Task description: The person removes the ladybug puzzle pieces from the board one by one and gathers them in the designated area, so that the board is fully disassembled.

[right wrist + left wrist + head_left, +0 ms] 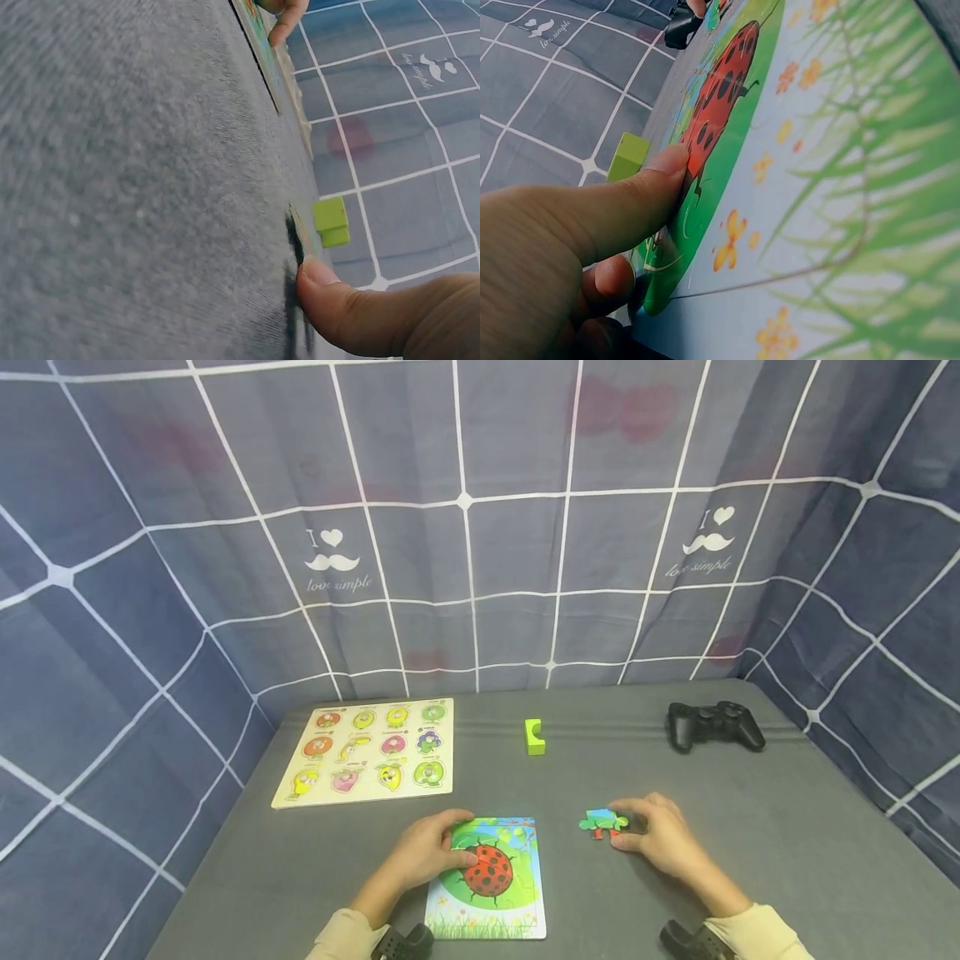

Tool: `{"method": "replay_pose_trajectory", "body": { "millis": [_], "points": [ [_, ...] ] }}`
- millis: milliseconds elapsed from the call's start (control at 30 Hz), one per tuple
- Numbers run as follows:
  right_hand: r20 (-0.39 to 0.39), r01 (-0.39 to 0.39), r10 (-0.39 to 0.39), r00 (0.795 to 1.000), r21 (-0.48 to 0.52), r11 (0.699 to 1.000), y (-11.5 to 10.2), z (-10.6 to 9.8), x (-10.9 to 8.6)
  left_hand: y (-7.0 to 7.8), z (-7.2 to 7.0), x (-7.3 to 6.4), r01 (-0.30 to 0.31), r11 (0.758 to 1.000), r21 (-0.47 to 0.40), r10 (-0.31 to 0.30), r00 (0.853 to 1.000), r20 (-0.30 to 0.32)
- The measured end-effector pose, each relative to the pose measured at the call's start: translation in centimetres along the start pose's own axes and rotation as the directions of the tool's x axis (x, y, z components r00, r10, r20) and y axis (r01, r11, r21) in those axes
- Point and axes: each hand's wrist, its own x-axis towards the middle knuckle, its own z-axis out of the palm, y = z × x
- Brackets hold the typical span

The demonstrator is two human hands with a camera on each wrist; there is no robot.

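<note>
A square ladybug jigsaw puzzle [491, 914] lies flat on the grey tabletop. My left hand [429, 852] grips its left side: the thumb [641, 199] presses on the picture beside the ladybug, and the other fingers curl at the edge, partly hidden. To the right of the board, my right hand [660, 835] pinches a jigsaw piece [600, 818] coloured blue, green and red. Seen almost edge-on in the right wrist view, that piece [300, 229] has a dark shadow along it. I cannot tell whether it touches the table.
A wooden fruit peg board [367, 760] lies at the back left. Behind the hands stands a small lime-green block [534, 739] with a rounded notch. A black game controller [714, 725] is at the back right. Checked curtains [517, 552] enclose the table's back and sides.
</note>
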Motion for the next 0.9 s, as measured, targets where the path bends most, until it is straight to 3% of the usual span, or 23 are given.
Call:
{"method": "replay_pose_trajectory", "body": {
  "millis": [200, 400, 600, 900],
  "points": [
    [-0.022, -0.015, 0.014, 1.000, -0.043, 0.999, 0.1, -0.7, -0.2, 0.3, -0.3, 0.0, -0.004, 1.000, -0.007, 0.004, 1.000, -0.011],
    [0.024, -0.011, 0.012, 1.000, -0.045, 0.999, -0.1, 0.0, -0.2, 0.3, -0.3, 0.1, 0.012, 1.000, -0.009, -0.013, 1.000, -0.004],
    [0.021, -0.003, 0.005, 1.000, -0.069, 0.998, -0.1, 0.5, -0.1, 0.1, 0.2, 0.0, 0.021, 0.999, -0.030, -0.021, 1.000, 0.007],
    [0.001, 0.054, -0.054, 0.999, -0.122, 0.991, -0.1, 0.7, 0.0, 0.0, 0.1, -0.2, 0.003, 1.000, -0.030, -0.003, 1.000, -0.004]
  ]
}}
